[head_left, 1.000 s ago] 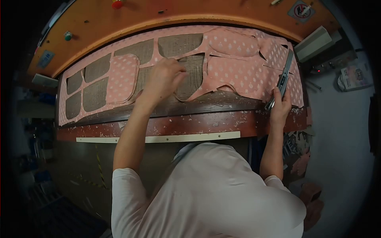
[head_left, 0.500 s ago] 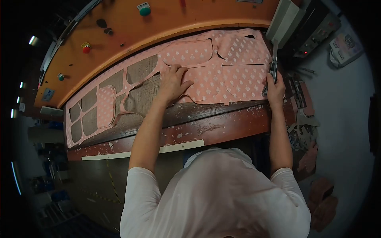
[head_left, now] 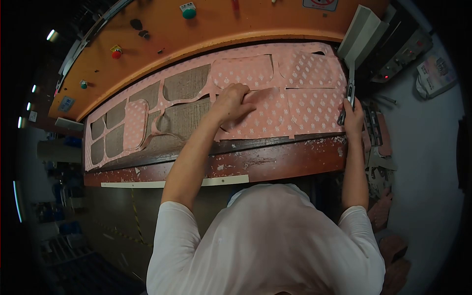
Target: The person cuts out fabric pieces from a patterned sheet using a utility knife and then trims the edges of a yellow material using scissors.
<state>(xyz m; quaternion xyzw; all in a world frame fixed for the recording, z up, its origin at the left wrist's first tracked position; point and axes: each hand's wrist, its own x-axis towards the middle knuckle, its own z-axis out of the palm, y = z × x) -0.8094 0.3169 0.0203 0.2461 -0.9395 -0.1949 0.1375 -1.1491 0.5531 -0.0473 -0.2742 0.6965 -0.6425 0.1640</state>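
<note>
A patterned pink sheet (head_left: pixel 314 110) with white motifs lies along the work surface, with several rounded panels cut through it. My left hand (head_left: pixel 233 104) is closed on the edge of one pink panel (head_left: pixel 265 115), whose upper left part is lifted and slightly blurred. At the sheet's right end, my right hand (head_left: pixel 353 119) grips a narrow grey metal tool (head_left: pixel 350 93). It looks like a cutting die seen edge-on and stands upright; the fingers partly hide it. A small stack of cut pink panels (head_left: pixel 134 125) rests on the sheet's left part.
An orange machine beam (head_left: pixel 206 29) with a green button (head_left: pixel 188 13) and a red button (head_left: pixel 116 54) runs along the back. Right of the sheet stand a control box (head_left: pixel 398 59) and a heap of scraps (head_left: pixel 381 172). Scraps speckle the red-brown front edge (head_left: pixel 275 164).
My left hand has gone from lying spread on the sheet to pinching a panel's edge, which has come up. My right hand still holds the tool. The whole view has shifted slightly.
</note>
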